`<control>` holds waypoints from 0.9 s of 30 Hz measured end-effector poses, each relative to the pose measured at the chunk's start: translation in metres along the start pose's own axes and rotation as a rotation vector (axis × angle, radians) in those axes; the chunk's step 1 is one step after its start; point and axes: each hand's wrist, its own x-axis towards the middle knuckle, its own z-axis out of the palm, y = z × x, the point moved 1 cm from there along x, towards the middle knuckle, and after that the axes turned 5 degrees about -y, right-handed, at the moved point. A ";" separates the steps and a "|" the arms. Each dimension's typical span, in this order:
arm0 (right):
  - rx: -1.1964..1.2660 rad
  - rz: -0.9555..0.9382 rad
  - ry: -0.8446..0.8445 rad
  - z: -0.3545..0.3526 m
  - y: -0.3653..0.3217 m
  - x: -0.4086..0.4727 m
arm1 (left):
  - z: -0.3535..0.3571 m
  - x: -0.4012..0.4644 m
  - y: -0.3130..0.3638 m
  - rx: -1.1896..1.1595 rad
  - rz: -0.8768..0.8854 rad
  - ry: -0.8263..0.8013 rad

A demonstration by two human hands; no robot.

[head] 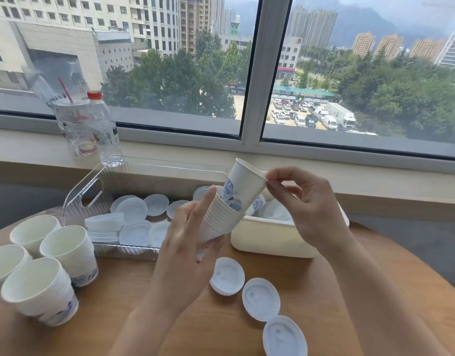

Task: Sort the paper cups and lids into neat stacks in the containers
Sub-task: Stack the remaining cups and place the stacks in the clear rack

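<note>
My left hand (pixel 185 242) holds a tilted stack of white paper cups (pixel 221 217) above the table. A single cup with a blue flower print (pixel 244 186) sits partly in the top of that stack, and my right hand (pixel 306 204) pinches its rim. Several stacks of cups (pixel 67 245) stand at the left on the table. A clear plastic tray (pixel 92 186) behind my left hand holds several white lids (pixel 134 209), some stacked. Three loose lids (pixel 261 299) lie on the table in front. A cream container (pixel 270 240) sits under my right hand.
The round wooden table (pixel 134 291) ends at a window sill. On the sill stand a clear drink cup with a red straw (pixel 76 124) and a plastic bottle with a red cap (pixel 104 124).
</note>
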 end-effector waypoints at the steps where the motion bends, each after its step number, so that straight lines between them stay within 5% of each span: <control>1: 0.002 0.003 -0.008 0.003 -0.004 -0.006 | -0.002 -0.006 0.004 -0.003 -0.001 -0.003; 16: 0.021 0.038 -0.344 0.062 -0.057 -0.070 | -0.053 -0.085 0.035 0.041 -0.023 0.043; 27: 0.164 0.155 -0.314 0.133 -0.059 -0.099 | -0.084 -0.135 0.003 -0.021 -0.120 0.106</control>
